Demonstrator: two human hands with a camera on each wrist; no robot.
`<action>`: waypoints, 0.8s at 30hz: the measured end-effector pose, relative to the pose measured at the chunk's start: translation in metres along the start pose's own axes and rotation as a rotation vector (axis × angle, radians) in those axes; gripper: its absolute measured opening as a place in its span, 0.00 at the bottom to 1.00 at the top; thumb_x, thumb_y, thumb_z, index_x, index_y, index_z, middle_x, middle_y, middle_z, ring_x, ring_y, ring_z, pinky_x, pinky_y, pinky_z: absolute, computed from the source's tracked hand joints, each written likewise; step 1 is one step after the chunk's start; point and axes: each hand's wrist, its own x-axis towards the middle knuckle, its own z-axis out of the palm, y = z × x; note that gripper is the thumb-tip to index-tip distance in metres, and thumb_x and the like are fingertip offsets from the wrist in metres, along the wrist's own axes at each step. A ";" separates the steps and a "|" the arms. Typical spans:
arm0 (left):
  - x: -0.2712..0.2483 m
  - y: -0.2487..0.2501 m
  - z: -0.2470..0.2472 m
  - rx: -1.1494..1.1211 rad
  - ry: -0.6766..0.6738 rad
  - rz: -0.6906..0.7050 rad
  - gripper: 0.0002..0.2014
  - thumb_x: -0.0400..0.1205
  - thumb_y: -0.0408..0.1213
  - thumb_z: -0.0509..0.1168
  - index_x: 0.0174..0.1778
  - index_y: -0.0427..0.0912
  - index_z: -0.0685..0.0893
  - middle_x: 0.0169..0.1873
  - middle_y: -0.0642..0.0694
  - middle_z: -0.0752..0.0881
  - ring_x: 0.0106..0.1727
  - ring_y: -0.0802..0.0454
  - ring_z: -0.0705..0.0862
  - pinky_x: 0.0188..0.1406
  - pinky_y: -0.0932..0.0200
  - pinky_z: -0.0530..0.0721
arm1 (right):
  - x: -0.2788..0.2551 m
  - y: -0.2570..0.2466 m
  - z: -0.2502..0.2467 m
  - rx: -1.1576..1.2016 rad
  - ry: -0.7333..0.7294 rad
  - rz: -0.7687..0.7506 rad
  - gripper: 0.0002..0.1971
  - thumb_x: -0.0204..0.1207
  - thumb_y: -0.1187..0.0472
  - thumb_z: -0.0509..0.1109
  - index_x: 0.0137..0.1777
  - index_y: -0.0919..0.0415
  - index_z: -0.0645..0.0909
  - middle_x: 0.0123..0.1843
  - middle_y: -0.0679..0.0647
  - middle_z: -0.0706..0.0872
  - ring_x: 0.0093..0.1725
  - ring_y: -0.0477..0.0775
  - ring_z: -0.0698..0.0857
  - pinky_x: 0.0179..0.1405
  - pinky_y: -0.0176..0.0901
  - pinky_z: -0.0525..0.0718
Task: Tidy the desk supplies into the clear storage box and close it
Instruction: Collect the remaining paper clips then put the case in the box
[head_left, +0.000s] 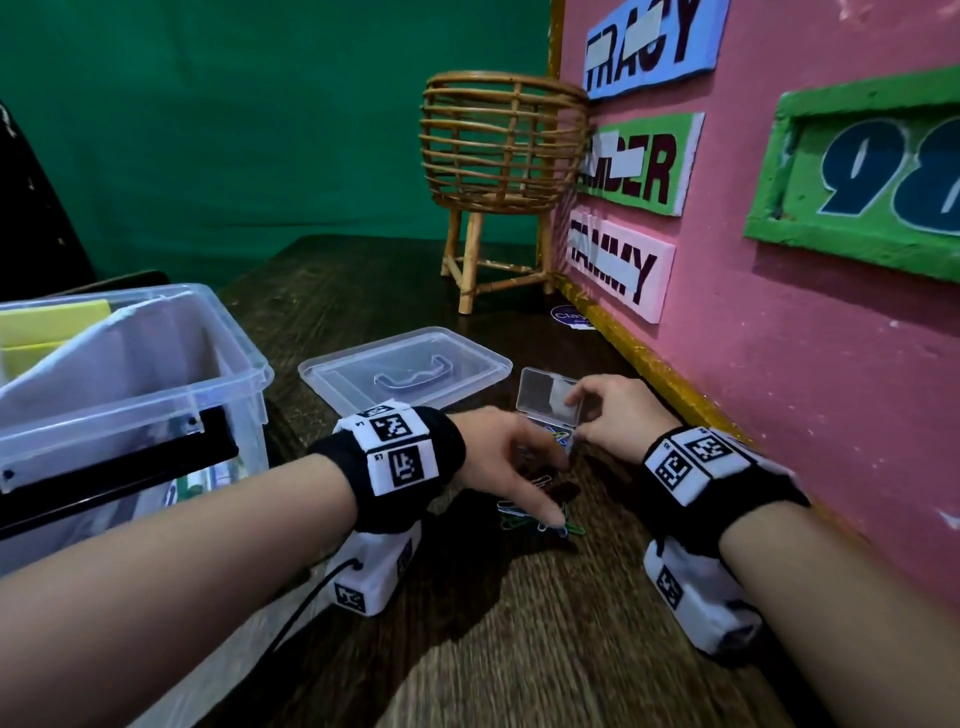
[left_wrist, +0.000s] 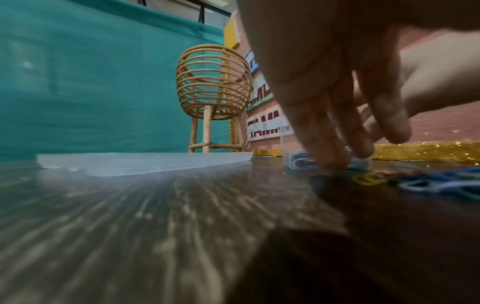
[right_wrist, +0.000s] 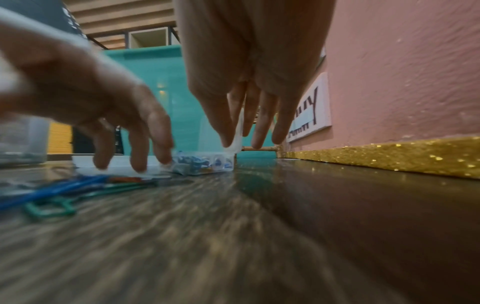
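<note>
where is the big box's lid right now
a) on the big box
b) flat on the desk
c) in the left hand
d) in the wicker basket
b: the lid lies flat on the desk, between the open clear box and the small clip case, with neither hand on it.

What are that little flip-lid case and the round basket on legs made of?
The little flip-lid case looks like clear hard plastic: coloured clips show through its glossy walls. The round basket on legs seems to be rattan or cane, judging by its bent tan rods.
</note>
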 end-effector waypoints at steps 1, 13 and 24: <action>-0.001 0.001 0.001 0.050 -0.042 0.016 0.31 0.67 0.57 0.75 0.67 0.63 0.76 0.67 0.55 0.77 0.67 0.54 0.76 0.65 0.60 0.74 | 0.000 0.000 -0.001 0.000 0.008 0.010 0.13 0.67 0.66 0.75 0.47 0.50 0.82 0.57 0.54 0.85 0.48 0.50 0.81 0.49 0.39 0.79; 0.003 -0.005 0.007 0.108 0.095 0.090 0.14 0.71 0.36 0.76 0.53 0.47 0.90 0.51 0.49 0.90 0.45 0.63 0.80 0.37 0.82 0.72 | -0.003 0.000 -0.004 0.047 0.109 0.088 0.12 0.66 0.71 0.74 0.29 0.54 0.82 0.40 0.51 0.85 0.45 0.49 0.81 0.44 0.38 0.75; 0.016 -0.002 -0.005 -0.005 0.447 0.108 0.11 0.73 0.32 0.74 0.51 0.40 0.90 0.49 0.45 0.91 0.50 0.53 0.86 0.45 0.74 0.78 | -0.007 -0.005 -0.008 0.068 0.113 0.108 0.15 0.66 0.72 0.70 0.24 0.53 0.80 0.32 0.47 0.83 0.42 0.50 0.83 0.40 0.41 0.80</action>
